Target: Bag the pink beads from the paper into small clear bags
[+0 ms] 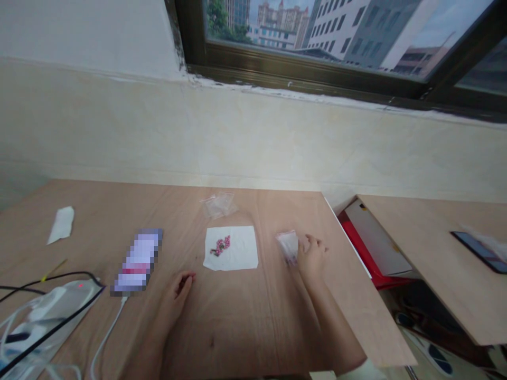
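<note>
My left hand (179,289) rests on the wooden table (229,322) with its fingers curled. A small pinkish-red spot shows at its fingertips, too small to name. My right hand (312,259) lies beside a small clear zip bag (288,247) with whitish and darker contents. The thumb side is at the bag's right edge, and the fingers are spread away from it. Between my hands lies a white sheet of paper (242,253), bearing a small cluster of pink beads (221,246) with darker bits at its lower left.
Clear plastic bags (219,205) lie behind the paper. Left are a phone (137,261) on a white cable, a white paper piece (62,224) and a power strip (59,311) with cables. Right, past the table edge, are a red item (362,258) and another table (431,227).
</note>
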Demonstrator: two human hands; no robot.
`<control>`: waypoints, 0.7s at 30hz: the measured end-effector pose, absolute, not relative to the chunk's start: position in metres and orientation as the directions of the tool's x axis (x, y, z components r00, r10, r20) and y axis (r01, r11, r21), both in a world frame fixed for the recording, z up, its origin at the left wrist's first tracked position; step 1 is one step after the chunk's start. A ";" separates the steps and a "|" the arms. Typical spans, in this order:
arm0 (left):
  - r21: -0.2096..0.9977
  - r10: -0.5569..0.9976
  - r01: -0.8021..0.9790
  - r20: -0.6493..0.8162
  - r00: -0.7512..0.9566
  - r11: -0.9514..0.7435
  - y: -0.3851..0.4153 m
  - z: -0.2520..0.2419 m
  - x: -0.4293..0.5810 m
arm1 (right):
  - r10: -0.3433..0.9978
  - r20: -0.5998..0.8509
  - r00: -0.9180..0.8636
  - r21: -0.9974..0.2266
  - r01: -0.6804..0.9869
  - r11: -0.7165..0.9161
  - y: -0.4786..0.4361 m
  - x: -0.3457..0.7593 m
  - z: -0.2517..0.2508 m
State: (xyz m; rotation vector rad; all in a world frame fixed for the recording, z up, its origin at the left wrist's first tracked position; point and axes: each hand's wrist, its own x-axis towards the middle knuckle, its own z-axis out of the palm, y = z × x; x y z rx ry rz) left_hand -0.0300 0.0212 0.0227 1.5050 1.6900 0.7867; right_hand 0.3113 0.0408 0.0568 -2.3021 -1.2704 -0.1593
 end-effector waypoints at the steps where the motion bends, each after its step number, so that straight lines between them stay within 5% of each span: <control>1: 0.828 0.993 0.548 -0.099 -0.059 0.115 0.020 0.021 -0.030 | 0.756 0.352 0.552 -0.392 0.820 -0.416 0.044 0.306 0.059; 12: 0.835 0.994 0.543 -0.032 -0.108 0.085 0.015 0.024 -0.028 | 0.980 0.200 0.024 -0.487 0.870 0.078 0.147 0.174 0.053; 21: 0.850 0.994 0.520 -0.033 -0.102 0.082 0.014 0.025 -0.029 | 0.993 0.109 -0.037 -0.368 0.927 0.075 0.219 0.137 0.042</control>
